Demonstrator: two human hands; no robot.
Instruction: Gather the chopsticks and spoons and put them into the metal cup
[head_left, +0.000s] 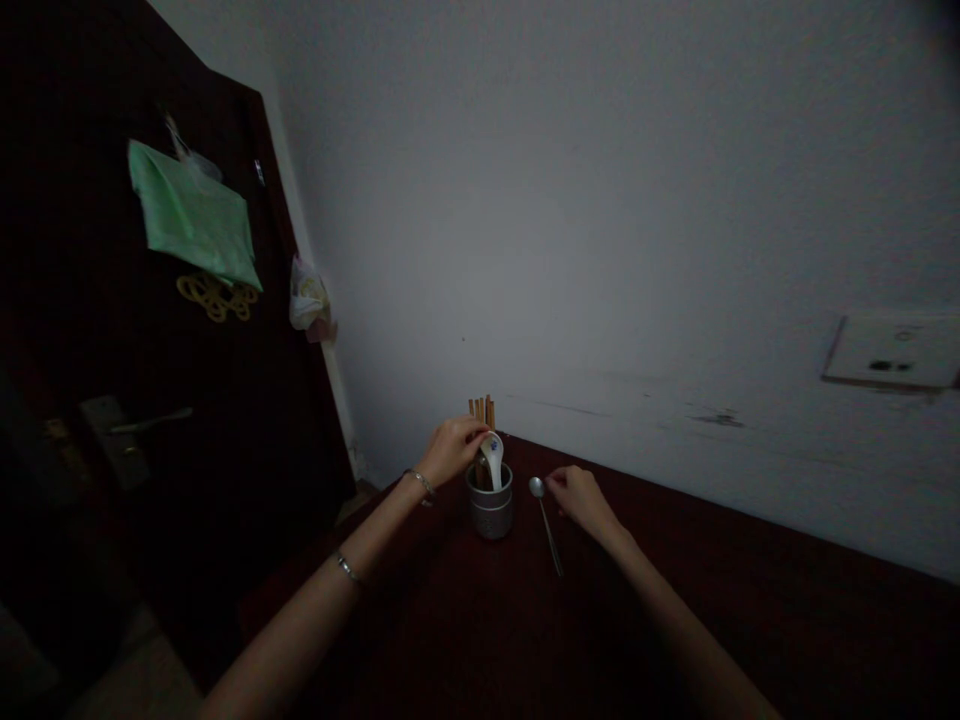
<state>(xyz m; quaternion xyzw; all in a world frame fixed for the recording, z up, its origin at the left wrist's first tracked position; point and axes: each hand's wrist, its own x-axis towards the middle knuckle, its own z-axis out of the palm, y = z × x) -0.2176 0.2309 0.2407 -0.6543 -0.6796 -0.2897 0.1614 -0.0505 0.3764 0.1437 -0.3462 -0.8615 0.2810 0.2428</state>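
My left hand is closed in a pinch on the bowl end of a white ceramic soup spoon with a small blue mark. The spoon's handle points down into a grey utensil holder. Several wooden chopsticks stand up behind my left fingers in the same holder. A long-handled metal spoon lies on the dark red table to the right, bowl end away from me. My right hand has bent, closed fingers right beside that bowl; whether they touch it I cannot tell.
The table meets a pale wall behind the holder. A wall socket is on the right. On the left stands a dark door with a handle, a hanging green cloth and a plastic bag beside it.
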